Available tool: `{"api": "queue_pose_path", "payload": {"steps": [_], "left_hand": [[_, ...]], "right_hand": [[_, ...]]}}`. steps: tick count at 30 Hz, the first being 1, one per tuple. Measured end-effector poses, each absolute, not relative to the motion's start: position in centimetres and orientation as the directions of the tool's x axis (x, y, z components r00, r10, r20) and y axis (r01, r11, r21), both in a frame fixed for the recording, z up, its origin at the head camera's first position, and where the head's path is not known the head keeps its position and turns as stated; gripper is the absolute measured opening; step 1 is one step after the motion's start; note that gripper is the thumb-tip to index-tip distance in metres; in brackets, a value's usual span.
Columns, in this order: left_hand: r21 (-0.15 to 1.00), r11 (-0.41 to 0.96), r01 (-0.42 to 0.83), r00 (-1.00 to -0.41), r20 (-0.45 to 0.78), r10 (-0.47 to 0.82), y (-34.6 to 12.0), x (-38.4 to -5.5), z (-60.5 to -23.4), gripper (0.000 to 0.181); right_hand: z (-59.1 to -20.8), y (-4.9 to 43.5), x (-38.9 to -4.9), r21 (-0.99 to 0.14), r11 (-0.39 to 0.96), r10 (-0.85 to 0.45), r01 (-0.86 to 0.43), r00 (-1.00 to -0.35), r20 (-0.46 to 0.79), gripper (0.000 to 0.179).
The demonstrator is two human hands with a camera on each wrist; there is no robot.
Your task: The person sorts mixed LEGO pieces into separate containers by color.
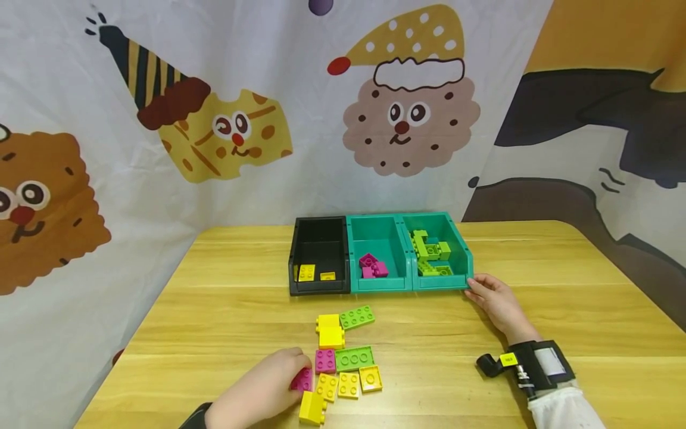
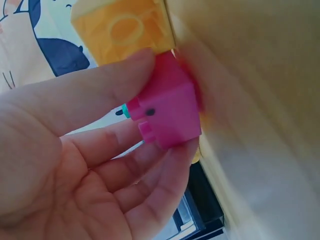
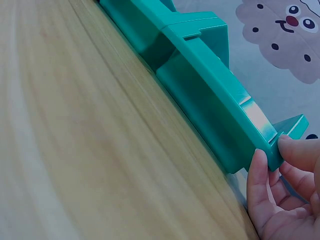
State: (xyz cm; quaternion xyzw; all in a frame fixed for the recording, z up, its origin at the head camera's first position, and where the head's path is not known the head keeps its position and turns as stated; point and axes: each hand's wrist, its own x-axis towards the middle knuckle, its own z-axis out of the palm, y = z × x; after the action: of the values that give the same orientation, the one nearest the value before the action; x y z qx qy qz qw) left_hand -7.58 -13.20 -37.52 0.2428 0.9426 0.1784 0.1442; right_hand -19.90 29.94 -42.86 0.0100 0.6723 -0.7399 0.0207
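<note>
Here we are at the wooden table (image 1: 418,333), and down at the lower centre of the head view we see the left hand (image 1: 272,379) pinching a magenta building block (image 1: 303,379) between thumb and fingers! In the left wrist view we get its studs, turned toward the palm; it looks to be against the tabletop, though the blur there keeps us from being certain. Just above it in that view sits a yellow block (image 2: 127,30).

Over to the right of the head view, and we find the right hand (image 1: 495,302) gripping the near right corner of the right-hand teal bin (image 1: 442,283), thumb at the rim, fingers curled round the corner. Lime-green blocks (image 1: 429,251) lie inside that bin; left of it, the middle teal bin (image 1: 382,286) holds magenta pieces (image 1: 373,268), and the black bin (image 1: 320,288) has yellow pieces (image 1: 307,272).

And at lower centre, beside the left hand, what a cluster: a magenta four-stud block (image 1: 324,361) touching an upturned green block (image 1: 354,358), yellow blocks (image 1: 349,385) below them, and higher up a studded green block (image 1: 357,317) against a yellow pair (image 1: 330,336).
</note>
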Motion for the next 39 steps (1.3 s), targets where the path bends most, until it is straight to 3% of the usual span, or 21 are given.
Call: {"api": "queue_pose_path", "payload": {"steps": [21, 39], "left_hand": [[0.498, 0.793, 0.352, -0.862, -0.157, 0.481, -13.7, -8.1, -36.6, 0.026], [0.511, 0.737, 0.442, -0.868, 0.038, 0.494, -13.4, -8.4, -35.4, 0.029]], "right_hand": [[-43.1, 30.1, -20.0, -0.995, -0.082, -0.014, 0.048, -0.999, -0.047, 0.005], [-43.1, 30.0, -19.9, -0.997, -0.068, -0.017, 0.047, -0.999, -0.046, 0.005]]}}
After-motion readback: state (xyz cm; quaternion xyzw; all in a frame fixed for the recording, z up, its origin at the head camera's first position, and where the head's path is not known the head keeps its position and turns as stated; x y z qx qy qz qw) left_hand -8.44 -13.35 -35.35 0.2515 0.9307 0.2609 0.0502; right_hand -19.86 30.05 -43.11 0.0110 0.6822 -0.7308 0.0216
